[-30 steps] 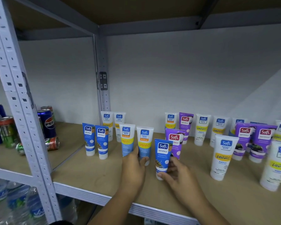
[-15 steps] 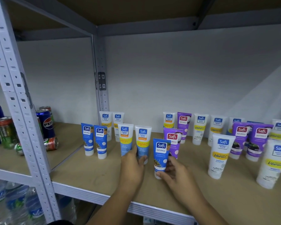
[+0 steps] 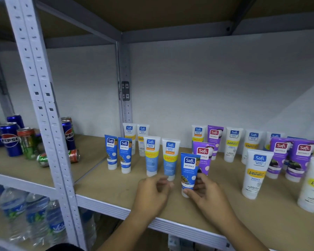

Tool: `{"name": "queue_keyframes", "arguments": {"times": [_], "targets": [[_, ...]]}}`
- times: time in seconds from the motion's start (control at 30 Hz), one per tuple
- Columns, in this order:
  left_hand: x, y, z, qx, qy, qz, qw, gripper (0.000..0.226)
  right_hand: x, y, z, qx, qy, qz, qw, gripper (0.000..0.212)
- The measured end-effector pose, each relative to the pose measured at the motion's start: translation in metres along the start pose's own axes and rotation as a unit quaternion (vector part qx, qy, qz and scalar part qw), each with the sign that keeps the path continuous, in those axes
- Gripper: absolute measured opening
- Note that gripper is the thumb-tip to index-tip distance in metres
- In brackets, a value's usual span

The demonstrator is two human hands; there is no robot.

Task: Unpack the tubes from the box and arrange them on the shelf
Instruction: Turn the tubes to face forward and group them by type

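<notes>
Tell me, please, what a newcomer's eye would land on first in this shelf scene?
Probably the dark blue Safi Naturals tube standing near the shelf's front edge, pinched by the right hand, with the left hand loosely curled beside it. Behind stand rows of upright tubes, purple tubes to the right, and Pepsi cans in the left bay.

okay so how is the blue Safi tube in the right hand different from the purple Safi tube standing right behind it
The blue Safi Naturals tube has a blue body and a blue logo patch; the purple Safi Naturals tube has a purple body and a red patch. The right hand grips the blue one near its cap, while the purple one stands untouched. The blue one is nearer the shelf edge. Both stand cap-down and upright.
</notes>
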State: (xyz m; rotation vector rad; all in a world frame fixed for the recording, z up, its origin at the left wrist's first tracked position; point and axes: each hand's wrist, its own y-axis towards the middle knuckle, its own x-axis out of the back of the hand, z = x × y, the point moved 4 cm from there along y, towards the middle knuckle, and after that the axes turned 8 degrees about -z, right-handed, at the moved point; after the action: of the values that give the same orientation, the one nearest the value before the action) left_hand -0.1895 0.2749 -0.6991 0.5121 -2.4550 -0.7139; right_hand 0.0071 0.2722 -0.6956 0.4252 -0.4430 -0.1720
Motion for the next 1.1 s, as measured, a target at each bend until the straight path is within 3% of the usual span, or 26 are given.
{"name": "queue_keyframes", "arguments": {"times": [0.07,0.17,0.33,0.43,0.67,1.1], "targets": [[0.015,-0.006,-0.005,-0.093,0.024,0.083,0.992,0.031,-0.002,0.0,0.002,0.005,-0.005,0.002,1.0,0.04],[0.037,-0.015,0.002,-0.196,0.079,0.225,0.951,0.048,-0.013,0.001,0.007,0.012,-0.009,0.004,1.0,0.035],[0.076,-0.01,0.034,-0.207,0.116,0.292,0.926,0.06,-0.053,0.003,0.029,0.04,-0.014,0.036,0.998,0.033],[0.102,-0.003,0.051,-0.191,0.12,0.27,0.936,0.058,-0.083,0.007,0.042,0.046,-0.002,0.048,0.998,0.034],[0.159,0.01,0.1,-0.132,0.115,0.141,0.974,0.059,-0.157,0.022,0.064,0.059,0.009,0.065,0.996,0.033],[0.164,0.006,0.115,-0.177,0.091,0.068,0.978,0.052,-0.242,0.05,0.08,0.055,0.017,0.056,0.997,0.031]]}}
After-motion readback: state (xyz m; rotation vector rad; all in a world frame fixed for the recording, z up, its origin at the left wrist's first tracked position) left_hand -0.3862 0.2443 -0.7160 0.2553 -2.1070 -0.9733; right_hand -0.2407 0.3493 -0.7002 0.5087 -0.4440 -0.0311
